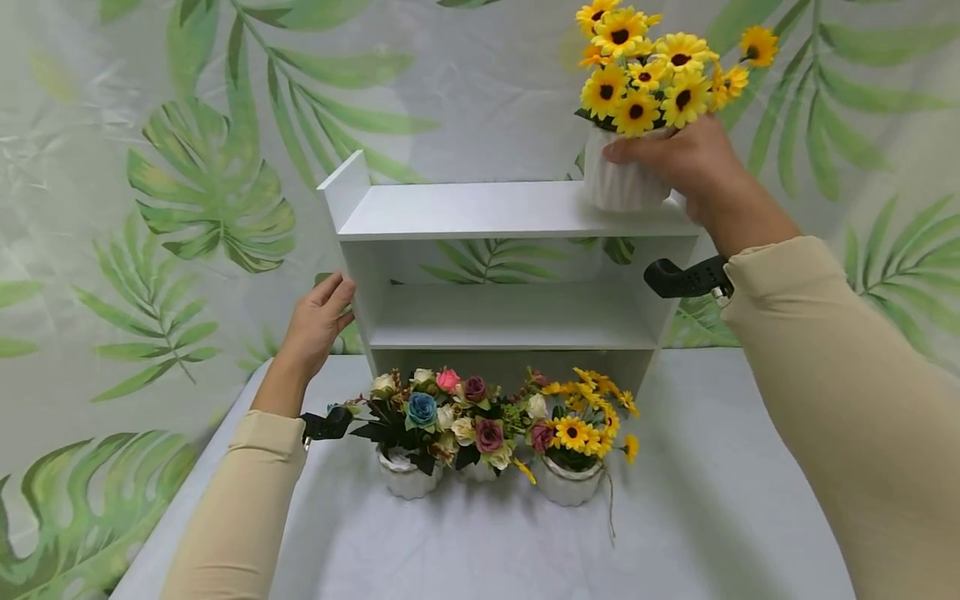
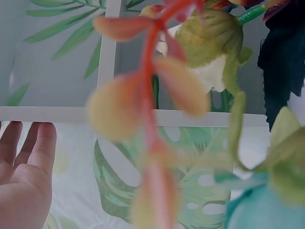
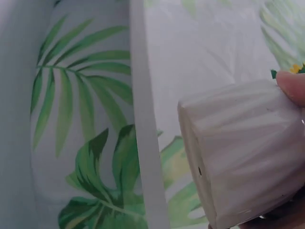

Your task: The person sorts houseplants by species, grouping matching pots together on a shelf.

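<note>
My right hand point(image 1: 693, 167) grips a white ribbed pot point(image 1: 624, 177) of yellow sunflowers point(image 1: 651, 71) at the right end of the white shelf unit's top board point(image 1: 480, 208). In the right wrist view the pot point(image 3: 248, 152) is tipped on its side in the picture, its underside showing, with a thumb point(image 3: 293, 88) at its rim. My left hand point(image 1: 318, 321) touches the outer left side of the shelf unit point(image 1: 360, 308), fingers straight. The left wrist view shows those fingertips point(image 2: 45, 131) against the panel edge, with blurred artificial flower stems in front.
In front of the shelf stand several potted artificial flowers: one pot point(image 1: 407, 475) with blue and cream roses, another behind it with mauve roses point(image 1: 490, 435), and a sunflower pot point(image 1: 568, 483) with a dangling string. Leaf-printed cloth point(image 1: 217, 183) hangs behind the white table point(image 1: 465, 550).
</note>
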`<state>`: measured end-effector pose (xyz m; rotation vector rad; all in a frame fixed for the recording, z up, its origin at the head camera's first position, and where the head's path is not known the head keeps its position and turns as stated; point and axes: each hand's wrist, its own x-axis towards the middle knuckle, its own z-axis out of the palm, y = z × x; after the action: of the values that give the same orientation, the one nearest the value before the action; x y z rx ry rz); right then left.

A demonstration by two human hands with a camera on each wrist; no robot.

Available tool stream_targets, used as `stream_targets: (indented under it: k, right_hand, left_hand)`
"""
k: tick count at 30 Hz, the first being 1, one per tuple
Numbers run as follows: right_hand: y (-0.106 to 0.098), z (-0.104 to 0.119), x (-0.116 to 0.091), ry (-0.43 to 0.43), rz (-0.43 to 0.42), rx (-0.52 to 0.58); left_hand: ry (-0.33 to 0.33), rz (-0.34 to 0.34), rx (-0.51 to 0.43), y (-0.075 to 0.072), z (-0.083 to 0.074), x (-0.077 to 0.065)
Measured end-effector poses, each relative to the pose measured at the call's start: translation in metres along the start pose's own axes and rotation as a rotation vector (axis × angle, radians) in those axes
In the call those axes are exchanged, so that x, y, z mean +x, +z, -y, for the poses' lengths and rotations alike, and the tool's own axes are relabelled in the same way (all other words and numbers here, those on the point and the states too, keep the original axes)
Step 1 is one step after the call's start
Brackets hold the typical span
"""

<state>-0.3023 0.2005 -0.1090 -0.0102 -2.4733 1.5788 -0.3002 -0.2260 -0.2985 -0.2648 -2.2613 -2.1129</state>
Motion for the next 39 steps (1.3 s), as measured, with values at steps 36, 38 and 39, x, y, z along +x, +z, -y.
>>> stream_targets:
  k: [36,38,39]
  right_hand:
    - [0.007,-0.029,0.003,0.075,-0.023,0.055]
    - [0.005,-0.031,-0.002,0.066,-0.026,-0.024]
    - [0.004,-0.032,-0.005,0.06,-0.028,-0.058]
  left_hand:
    - [-0.007,-0.036,-0.013,0.009,0.001,-0.001]
    - [-0.009,-0.032,-0.011,0.008,0.0,-0.001]
    - [-0.01,-0.031,-0.011,0.008,0.0,-0.001]
